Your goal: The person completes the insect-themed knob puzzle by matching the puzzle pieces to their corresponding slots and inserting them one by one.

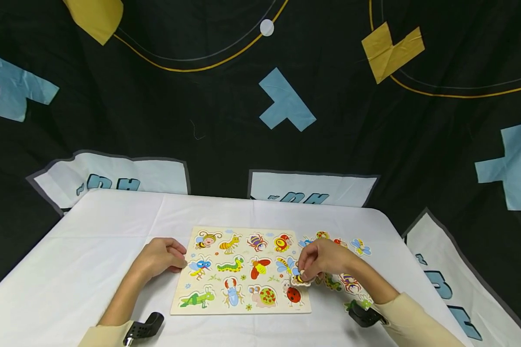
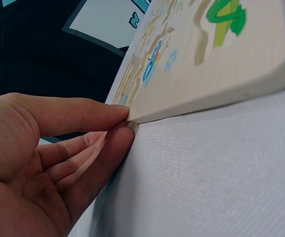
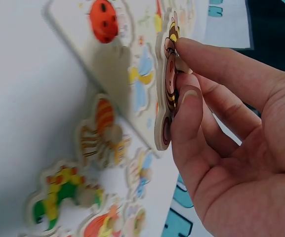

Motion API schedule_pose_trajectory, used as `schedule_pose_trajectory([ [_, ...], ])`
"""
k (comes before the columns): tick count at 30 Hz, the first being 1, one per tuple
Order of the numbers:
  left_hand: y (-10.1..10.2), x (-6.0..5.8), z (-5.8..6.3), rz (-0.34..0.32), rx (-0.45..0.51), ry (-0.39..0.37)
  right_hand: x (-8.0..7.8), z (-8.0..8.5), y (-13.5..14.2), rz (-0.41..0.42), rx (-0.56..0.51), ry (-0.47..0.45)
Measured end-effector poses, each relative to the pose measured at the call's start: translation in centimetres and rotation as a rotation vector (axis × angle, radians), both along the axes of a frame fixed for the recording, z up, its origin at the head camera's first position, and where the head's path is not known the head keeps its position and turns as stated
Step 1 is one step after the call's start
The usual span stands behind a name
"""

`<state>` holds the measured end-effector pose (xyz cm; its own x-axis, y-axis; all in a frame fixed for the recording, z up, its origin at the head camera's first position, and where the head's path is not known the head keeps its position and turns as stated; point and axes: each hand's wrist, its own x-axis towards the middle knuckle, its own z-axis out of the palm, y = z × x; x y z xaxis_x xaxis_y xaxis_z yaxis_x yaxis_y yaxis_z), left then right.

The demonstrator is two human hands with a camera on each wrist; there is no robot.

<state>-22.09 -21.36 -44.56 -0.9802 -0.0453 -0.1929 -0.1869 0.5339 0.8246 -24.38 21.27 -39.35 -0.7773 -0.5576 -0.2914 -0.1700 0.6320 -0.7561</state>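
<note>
A flat wooden insect puzzle board (image 1: 183,304) lies on the white table between the two hands. At its left edge, my left hand (image 1: 162,258) pinches the rim with thumb and fingertip, as the left wrist view shows up close. My right hand (image 1: 327,259) holds a bee puzzle piece (image 3: 163,98) by its small knob, between thumb and fingers. In the right wrist view the piece is tilted up on edge, above the board. From the head camera the bee overlaps the board's right side, close to the printed dragonfly (image 1: 285,264) and ladybug (image 1: 293,294).
Several loose knobbed pieces lie right of the board, partly behind my right hand and forearm. Among them are a dragonfly piece (image 1: 360,247), a spider piece (image 1: 350,283) and a caterpillar piece (image 3: 58,197). Beyond the table's far edge hangs a black cloth (image 1: 226,144).
</note>
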Motion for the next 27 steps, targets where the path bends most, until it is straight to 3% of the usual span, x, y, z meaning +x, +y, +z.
schedule_pose_trajectory([
  [7,-0.1,0.0,-0.1,-0.002,0.02,0.001,-1.3,1.0,-1.6,0.001,0.013,0.036],
  [27,-0.1,0.1,-0.1,0.002,0.035,0.013,-3.9,2.2,-7.2,-0.001,-0.026,0.029],
])
